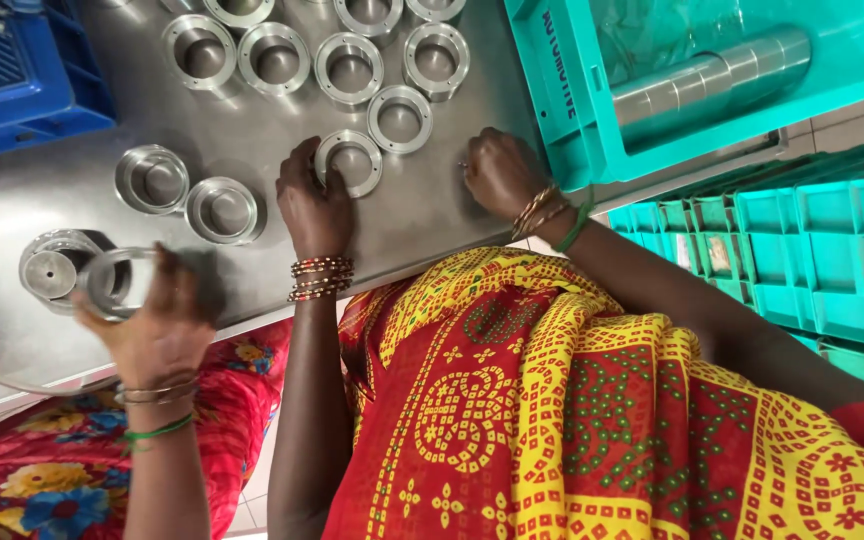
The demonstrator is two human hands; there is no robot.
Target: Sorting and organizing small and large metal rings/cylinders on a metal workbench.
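Left hand (pixel 312 205): fingers curled onto near rim of metal ring (pixel 349 162), ring flat on steel counter (pixel 432 215). Right hand (pixel 500 172): fingers curled together, knuckles on counter, just beside teal crate (pixel 562 130); contents of hand not discernible. More rings (pixel 352 68) in rows beyond. Co-worker's hand (pixel 157 325) at left lifts blurred ring (pixel 112 283). Blue crate (pixel 22 90) in far left corner.
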